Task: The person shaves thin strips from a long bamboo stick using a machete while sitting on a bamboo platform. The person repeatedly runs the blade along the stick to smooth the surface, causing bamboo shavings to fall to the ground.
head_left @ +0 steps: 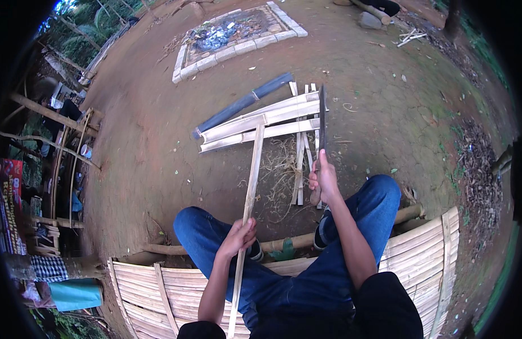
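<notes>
My left hand (238,238) is closed round a long, pale bamboo strip (253,182). The strip slants from beside my body up over my left leg, its far end overlapping the split bamboo pieces (238,128) on the ground. In my right hand (326,179) a machete (322,121) is gripped by its handle, the dark blade pointing away from me. Fingers are wrapped round the handle, with the thumb along it. Blade and strip are apart. Beyond the split pieces lies a dark, uncut-looking bamboo length (244,104).
Thin bamboo strips (299,169) and curled shavings (275,175) lie before my feet. I sit on a bamboo slat bench (419,254). Farther off, a low block border (233,52) surrounds ash. Wooden rails (57,116) stand at left, dry leaves (478,175) at right.
</notes>
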Demonstrator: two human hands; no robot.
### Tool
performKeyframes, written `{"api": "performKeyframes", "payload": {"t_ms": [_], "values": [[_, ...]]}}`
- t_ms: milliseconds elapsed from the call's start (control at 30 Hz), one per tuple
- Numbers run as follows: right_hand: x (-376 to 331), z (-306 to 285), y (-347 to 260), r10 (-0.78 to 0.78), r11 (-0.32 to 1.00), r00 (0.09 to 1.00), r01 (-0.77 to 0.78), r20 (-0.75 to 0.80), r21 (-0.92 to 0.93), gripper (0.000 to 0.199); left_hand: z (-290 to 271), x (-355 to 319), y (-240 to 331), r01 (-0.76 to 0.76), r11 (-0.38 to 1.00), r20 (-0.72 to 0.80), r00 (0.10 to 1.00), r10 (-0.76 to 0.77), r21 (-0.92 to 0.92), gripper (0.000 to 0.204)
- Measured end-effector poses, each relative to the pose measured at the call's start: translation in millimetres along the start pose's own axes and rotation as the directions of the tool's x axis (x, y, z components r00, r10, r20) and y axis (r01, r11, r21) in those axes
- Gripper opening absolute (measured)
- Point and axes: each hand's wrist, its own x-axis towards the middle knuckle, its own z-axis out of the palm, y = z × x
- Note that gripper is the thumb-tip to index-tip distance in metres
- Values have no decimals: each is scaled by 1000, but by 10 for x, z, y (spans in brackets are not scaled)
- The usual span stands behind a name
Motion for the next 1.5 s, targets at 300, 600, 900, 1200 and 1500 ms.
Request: {"api": "performKeyframes", "payload": {"t_ms": [300,600,900,1200,1500], "values": [[-517,411,163,-225,278,783,623,581,-732,48,-28,119,-150,-35,989,-136,989,55,142,48],[-636,532,323,-58,-41,697,713,715,-699,57,-107,182,-333,-4,918,-264,957,118,396,40],[-451,417,177,-137,-41,826,546,546,-837,56,-3,268,-440,-71,756,-356,851,385,650,26],[-505,390,48,-95,-66,705,700,703,-711,53,23,217,-408,-102,833,-320,893,318,544,29],[-245,244,139,-155,387,868,492,472,-779,53,51,170,-373,-130,937,-206,957,205,325,29]]}}
